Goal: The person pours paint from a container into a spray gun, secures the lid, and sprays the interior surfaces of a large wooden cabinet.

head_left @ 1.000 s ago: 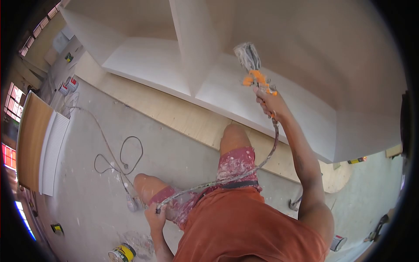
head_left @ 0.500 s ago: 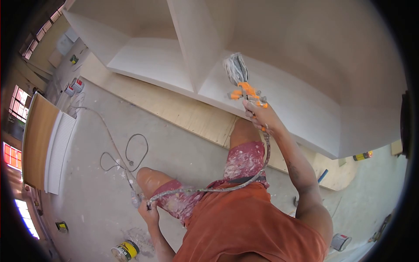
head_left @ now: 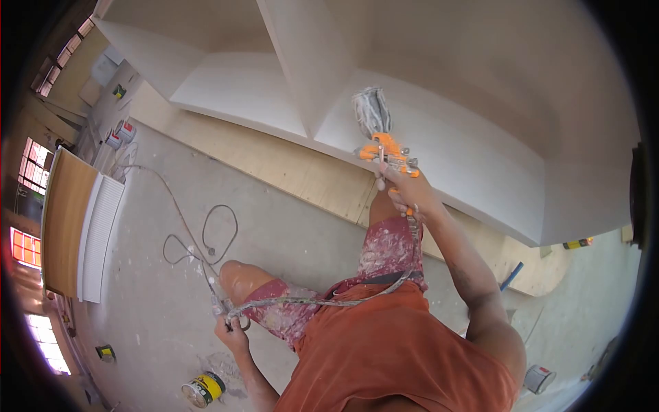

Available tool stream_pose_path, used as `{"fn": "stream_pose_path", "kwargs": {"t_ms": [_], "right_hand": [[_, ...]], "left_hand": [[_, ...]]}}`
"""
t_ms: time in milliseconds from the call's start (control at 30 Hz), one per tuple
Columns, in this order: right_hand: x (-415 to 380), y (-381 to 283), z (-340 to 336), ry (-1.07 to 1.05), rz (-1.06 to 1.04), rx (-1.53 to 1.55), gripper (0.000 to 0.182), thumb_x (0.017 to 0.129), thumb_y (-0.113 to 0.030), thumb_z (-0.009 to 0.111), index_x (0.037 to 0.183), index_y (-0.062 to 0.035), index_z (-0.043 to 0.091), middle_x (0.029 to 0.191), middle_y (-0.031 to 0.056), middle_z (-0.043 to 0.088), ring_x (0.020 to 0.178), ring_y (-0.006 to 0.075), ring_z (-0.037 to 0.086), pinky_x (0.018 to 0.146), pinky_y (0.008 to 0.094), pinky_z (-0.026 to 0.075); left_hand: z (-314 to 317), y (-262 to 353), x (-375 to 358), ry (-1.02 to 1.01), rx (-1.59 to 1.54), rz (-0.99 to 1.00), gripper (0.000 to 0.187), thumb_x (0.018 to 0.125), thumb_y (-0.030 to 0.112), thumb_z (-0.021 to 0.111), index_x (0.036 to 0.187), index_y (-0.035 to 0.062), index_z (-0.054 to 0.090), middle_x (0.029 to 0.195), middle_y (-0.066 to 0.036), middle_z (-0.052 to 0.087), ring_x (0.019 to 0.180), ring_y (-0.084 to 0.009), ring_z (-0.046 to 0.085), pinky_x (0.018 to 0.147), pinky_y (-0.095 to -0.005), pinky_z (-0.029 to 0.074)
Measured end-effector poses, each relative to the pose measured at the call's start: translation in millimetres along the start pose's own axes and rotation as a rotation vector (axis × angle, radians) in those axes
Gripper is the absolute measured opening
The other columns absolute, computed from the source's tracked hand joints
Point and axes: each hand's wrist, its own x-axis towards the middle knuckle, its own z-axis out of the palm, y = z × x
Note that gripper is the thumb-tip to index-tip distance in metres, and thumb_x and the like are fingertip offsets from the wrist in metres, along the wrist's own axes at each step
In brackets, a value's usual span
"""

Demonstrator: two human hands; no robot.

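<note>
My right hand point(head_left: 410, 192) is wrapped round the handle of an orange spray gun point(head_left: 390, 152), which has a paint-smeared, wrapped cup point(head_left: 371, 111) at its far end. The gun is in front of the white cabinet's lower panel point(head_left: 446, 151). From its handle a paint-covered hose point(head_left: 357, 299) runs down and across my lap to the left. My left hand point(head_left: 232, 332) is closed round the hose beside my left knee, near where a thinner cord joins the bundle.
Pale plywood point(head_left: 274, 165) lies along the cabinet base. A looped cord point(head_left: 211, 251) rests on the floor. A yellow-and-black can point(head_left: 204, 388) stands lower left, a grey can point(head_left: 539, 378) lower right. Boards point(head_left: 68, 223) lean at the left; a blue object point(head_left: 511, 276) lies right.
The spray gun and my right hand have shifted slightly down and left. The view has moved a little, and my left hand still grips the hose.
</note>
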Motion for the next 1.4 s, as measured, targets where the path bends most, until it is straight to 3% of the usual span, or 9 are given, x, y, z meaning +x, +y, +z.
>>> {"fn": "stream_pose_path", "kwargs": {"t_ms": [367,433,767,867,933,1033,1267,1333,1400], "right_hand": [[104,-24,-26,0.212,-0.156,0.062,0.028,0.096,-0.034,0.063,0.096,-0.0066,0.058,0.066,-0.001,0.051,0.041,0.0061,0.036,0.036,0.0244,0.03],[126,-39,-33,0.273,-0.278,0.036,0.031,0.096,-0.036,0.064,0.084,-0.01,0.052,0.064,-0.0019,0.05,0.039,0.005,0.036,0.035,0.0242,0.031],[244,-93,-86,0.345,-0.537,-0.026,0.035,0.091,-0.035,0.067,0.083,-0.0034,0.056,0.06,-0.0013,0.046,0.042,0.0092,0.039,0.04,0.0286,0.03],[262,-110,-93,0.542,-0.611,-0.034,0.038,0.092,-0.036,0.067,0.078,-0.0024,0.055,0.057,-0.0015,0.045,0.043,0.0092,0.039,0.042,0.0297,0.031],[264,-121,-100,0.67,-0.673,-0.23,0.037,0.093,-0.034,0.065,0.076,-0.0015,0.058,0.059,0.0021,0.052,0.053,0.0129,0.052,0.049,0.0318,0.04],[254,-126,-103,0.624,-0.641,-0.146,0.039,0.092,-0.038,0.066,0.076,-0.0042,0.055,0.057,-0.002,0.044,0.043,0.0091,0.036,0.043,0.0313,0.031],[202,-86,-112,0.382,-0.36,-0.007,0.037,0.094,-0.038,0.065,0.077,-0.0098,0.05,0.058,-0.0034,0.044,0.039,0.0083,0.033,0.036,0.0287,0.025],[152,-82,-91,0.338,-0.271,-0.088,0.026,0.095,-0.033,0.061,0.09,-0.0081,0.055,0.062,-0.0019,0.049,0.042,0.0068,0.036,0.037,0.027,0.029],[112,-70,-77,0.278,-0.185,-0.076,0.032,0.096,-0.035,0.063,0.079,-0.0121,0.05,0.06,-0.0048,0.045,0.038,0.0042,0.032,0.033,0.0236,0.025]], "left_hand": [[5,15,-1,-0.044,0.021,0.028,0.032,0.087,0.024,0.067,0.075,0.0016,0.047,0.063,-0.001,0.04,0.061,-0.0106,0.035,0.052,-0.0317,0.028],[12,20,0,-0.06,0.049,0.058,0.032,0.084,0.022,0.071,0.073,0.0017,0.049,0.061,-0.002,0.04,0.059,-0.0118,0.035,0.052,-0.0317,0.03],[49,80,6,-0.347,0.122,0.208,0.019,0.076,0.016,0.078,0.075,0.0042,0.063,0.063,-0.013,0.059,0.054,-0.0291,0.058,0.053,-0.0376,0.044],[57,89,6,-0.399,0.113,0.237,0.016,0.079,0.018,0.077,0.08,0.0047,0.068,0.068,-0.013,0.063,0.058,-0.0296,0.062,0.056,-0.0379,0.047],[62,92,5,-0.419,0.095,0.266,0.017,0.079,0.02,0.077,0.08,0.0049,0.069,0.07,-0.013,0.064,0.06,-0.0298,0.062,0.057,-0.0381,0.047],[64,88,4,-0.489,0.115,0.283,0.019,0.08,0.023,0.077,0.082,0.0056,0.07,0.073,-0.013,0.065,0.062,-0.0307,0.064,0.058,-0.0385,0.048],[41,61,5,-0.415,0.127,0.224,0.021,0.081,0.024,0.075,0.077,0.0051,0.067,0.068,-0.014,0.062,0.058,-0.032,0.059,0.055,-0.0391,0.044],[26,52,10,-0.41,0.085,0.141,0.033,0.085,0.03,0.07,0.071,0.0019,0.06,0.064,-0.018,0.055,0.055,-0.0335,0.054,0.056,-0.0412,0.041],[14,48,19,-0.491,0.118,0.063,0.037,0.087,0.034,0.068,0.071,0.0011,0.059,0.064,-0.019,0.054,0.057,-0.0345,0.054,0.057,-0.0417,0.041]]}}
